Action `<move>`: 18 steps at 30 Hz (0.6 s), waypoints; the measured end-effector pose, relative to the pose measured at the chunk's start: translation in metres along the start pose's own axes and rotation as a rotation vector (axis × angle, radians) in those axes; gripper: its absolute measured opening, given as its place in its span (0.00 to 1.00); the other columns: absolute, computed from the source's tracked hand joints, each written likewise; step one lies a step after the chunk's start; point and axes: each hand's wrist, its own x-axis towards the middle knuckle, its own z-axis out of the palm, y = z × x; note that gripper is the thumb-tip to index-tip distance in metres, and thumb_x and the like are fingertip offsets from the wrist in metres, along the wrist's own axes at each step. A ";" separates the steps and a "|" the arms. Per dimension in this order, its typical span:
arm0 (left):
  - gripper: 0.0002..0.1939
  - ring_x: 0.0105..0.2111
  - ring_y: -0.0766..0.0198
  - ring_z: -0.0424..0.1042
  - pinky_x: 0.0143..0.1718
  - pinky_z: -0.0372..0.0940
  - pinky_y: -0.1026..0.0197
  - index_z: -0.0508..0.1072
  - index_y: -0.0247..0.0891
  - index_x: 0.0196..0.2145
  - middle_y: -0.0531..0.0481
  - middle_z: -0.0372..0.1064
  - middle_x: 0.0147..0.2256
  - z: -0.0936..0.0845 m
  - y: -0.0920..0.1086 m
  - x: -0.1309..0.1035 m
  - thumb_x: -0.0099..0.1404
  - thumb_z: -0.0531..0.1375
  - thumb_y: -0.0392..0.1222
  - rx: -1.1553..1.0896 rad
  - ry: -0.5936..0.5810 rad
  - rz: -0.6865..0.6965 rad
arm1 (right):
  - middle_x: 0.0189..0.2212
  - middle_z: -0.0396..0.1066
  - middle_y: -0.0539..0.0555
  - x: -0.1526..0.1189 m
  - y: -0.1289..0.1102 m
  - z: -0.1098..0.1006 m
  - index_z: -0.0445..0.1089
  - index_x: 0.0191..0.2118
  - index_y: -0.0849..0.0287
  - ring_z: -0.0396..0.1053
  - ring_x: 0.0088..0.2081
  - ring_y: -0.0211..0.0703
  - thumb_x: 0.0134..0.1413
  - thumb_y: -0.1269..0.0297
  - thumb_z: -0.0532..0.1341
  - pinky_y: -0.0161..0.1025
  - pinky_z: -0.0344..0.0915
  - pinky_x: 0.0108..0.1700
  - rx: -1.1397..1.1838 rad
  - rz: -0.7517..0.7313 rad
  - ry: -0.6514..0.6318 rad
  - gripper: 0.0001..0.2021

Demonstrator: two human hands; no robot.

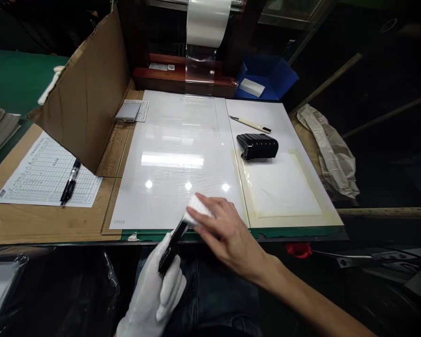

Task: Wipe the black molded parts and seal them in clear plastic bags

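My left hand (157, 285), in a white glove, is closed around a narrow black part (175, 243) held tilted at the table's front edge. The bare right hand (224, 229) pinches a small white block or folded pad (198, 208), its exact kind unclear. This white piece touches the upper end of the black part, partly hiding it. Beyond the right hand, a glossy black ribbed part (257, 146) rests on the right-hand white sheet. Behind that part lies a craft knife (250, 124) with a cream handle.
A roll of clear film (208, 23) hangs at the back above a reddish-brown bar (161, 79). To its right stands a blue bin (270, 75) with a white block. A cardboard panel (87, 89) rises at left, near a printed form (38, 173) and a marker pen (70, 182).
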 end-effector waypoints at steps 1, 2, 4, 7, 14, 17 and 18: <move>0.31 0.09 0.72 0.42 0.10 0.46 0.64 0.54 0.45 0.13 0.59 0.40 0.08 -0.003 -0.002 0.001 0.66 0.59 0.61 -0.005 0.004 0.004 | 0.66 0.62 0.60 0.000 0.000 -0.001 0.66 0.63 0.48 0.63 0.58 0.53 0.69 0.67 0.56 0.59 0.67 0.56 0.015 -0.032 -0.022 0.20; 0.30 0.09 0.72 0.42 0.10 0.47 0.64 0.56 0.45 0.14 0.59 0.40 0.08 -0.005 -0.004 0.003 0.66 0.59 0.61 -0.007 0.009 0.008 | 0.67 0.61 0.59 0.000 -0.001 -0.003 0.66 0.63 0.47 0.63 0.59 0.53 0.69 0.67 0.56 0.60 0.66 0.57 0.044 -0.057 -0.047 0.21; 0.28 0.09 0.72 0.43 0.11 0.49 0.64 0.61 0.43 0.16 0.60 0.41 0.08 -0.010 -0.006 0.004 0.65 0.59 0.62 0.006 -0.002 0.014 | 0.67 0.61 0.57 0.002 0.001 -0.010 0.66 0.64 0.45 0.62 0.62 0.52 0.69 0.65 0.56 0.61 0.64 0.61 0.173 0.008 -0.098 0.20; 0.27 0.08 0.71 0.45 0.11 0.47 0.65 0.70 0.41 0.19 0.59 0.42 0.07 -0.013 -0.005 0.003 0.66 0.58 0.64 0.039 -0.103 0.019 | 0.64 0.66 0.53 0.007 0.004 -0.030 0.66 0.63 0.44 0.62 0.65 0.50 0.69 0.53 0.56 0.59 0.58 0.68 0.612 0.345 -0.211 0.20; 0.30 0.15 0.68 0.64 0.18 0.60 0.67 0.76 0.44 0.53 0.54 0.70 0.18 -0.013 0.014 -0.006 0.59 0.66 0.64 0.271 -0.198 0.231 | 0.65 0.65 0.54 0.006 -0.017 -0.046 0.69 0.62 0.46 0.64 0.64 0.52 0.66 0.47 0.59 0.55 0.59 0.67 0.962 0.355 -0.066 0.22; 0.16 0.27 0.58 0.74 0.27 0.69 0.61 0.82 0.39 0.39 0.48 0.78 0.29 -0.015 0.021 -0.006 0.57 0.71 0.51 0.537 -0.113 0.352 | 0.68 0.60 0.52 0.004 -0.023 -0.031 0.68 0.61 0.44 0.64 0.63 0.46 0.66 0.56 0.62 0.51 0.63 0.64 0.574 -0.120 -0.096 0.20; 0.12 0.29 0.56 0.74 0.29 0.70 0.60 0.82 0.39 0.35 0.47 0.78 0.30 -0.016 0.021 -0.005 0.58 0.71 0.48 0.581 -0.098 0.388 | 0.69 0.59 0.53 0.003 -0.023 -0.026 0.68 0.61 0.46 0.63 0.63 0.46 0.66 0.58 0.62 0.50 0.63 0.63 0.457 -0.219 -0.123 0.19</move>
